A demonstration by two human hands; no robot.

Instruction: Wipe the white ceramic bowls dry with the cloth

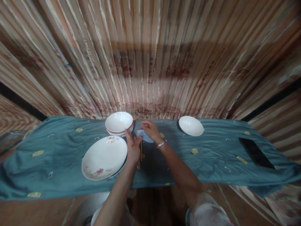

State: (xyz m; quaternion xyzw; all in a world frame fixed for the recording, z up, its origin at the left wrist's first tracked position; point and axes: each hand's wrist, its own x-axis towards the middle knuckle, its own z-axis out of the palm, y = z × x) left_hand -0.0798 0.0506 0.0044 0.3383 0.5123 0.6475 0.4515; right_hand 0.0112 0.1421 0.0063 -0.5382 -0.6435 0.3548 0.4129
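My left hand (133,147) rests flat on the teal cloth beside the right rim of a large white plate with red flowers (104,158). It touches a pair of brown chopsticks (140,154) lying lengthwise under it. My right hand (151,131), with a metal bangle on the wrist, pinches a small pale blue cloth (145,137) against the table just above the chopsticks. A stack of white bowls (119,123) stands right behind my left hand.
A single white bowl (191,126) sits at the back right. A black phone (256,153) lies far right on the teal tablecloth (58,147). A striped curtain hangs behind the table. A metal tray edge (9,139) shows at far left.
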